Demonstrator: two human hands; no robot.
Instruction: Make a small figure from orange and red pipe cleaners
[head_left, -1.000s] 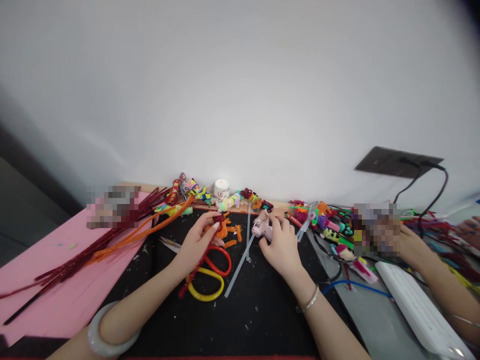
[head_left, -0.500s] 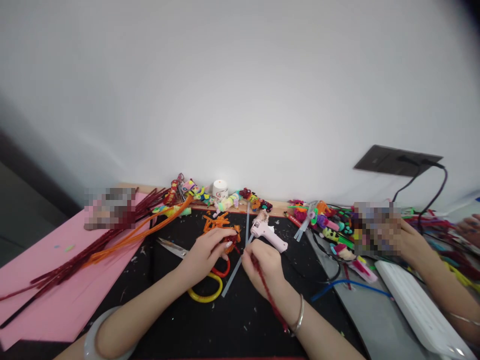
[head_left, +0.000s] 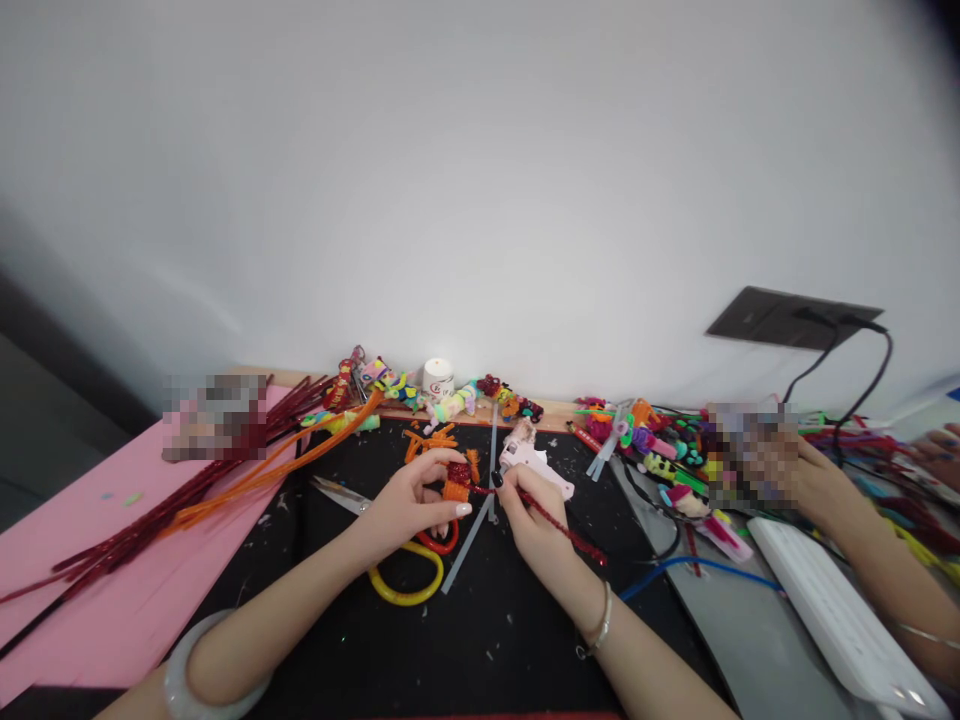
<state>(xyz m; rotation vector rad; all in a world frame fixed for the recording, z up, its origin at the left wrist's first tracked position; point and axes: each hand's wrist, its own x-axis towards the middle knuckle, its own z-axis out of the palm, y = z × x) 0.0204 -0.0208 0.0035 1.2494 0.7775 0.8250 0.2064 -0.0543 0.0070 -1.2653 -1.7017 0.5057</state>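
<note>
Between the thumb and fingers of my left hand (head_left: 420, 497) is a small orange and dark red pipe-cleaner piece (head_left: 457, 484). My right hand (head_left: 536, 520) pinches a dark red glittery pipe cleaner (head_left: 559, 522); one end runs to the piece in my left hand, while the free end slants down to the right. Under my left hand lie scissors (head_left: 409, 598) with red and yellow handles. A pale pink glue gun (head_left: 536, 464) rests just beyond my right hand. Clear glue sticks (head_left: 466, 550) lie between the hands. Short orange pipe-cleaner pieces (head_left: 429, 442) are scattered beyond my left hand.
Long red and orange pipe cleaners (head_left: 217, 500) lie across a pink sheet (head_left: 187, 590) at left. Small colourful figures and a white cup (head_left: 438, 378) line the wall. At right are a white power strip (head_left: 832, 610) and another person's hand (head_left: 814, 480).
My left hand has turned, bringing the orange and red piece into clearer view. My right hand has shifted slightly right, and the pipe cleaner's free end has swung up and right.
</note>
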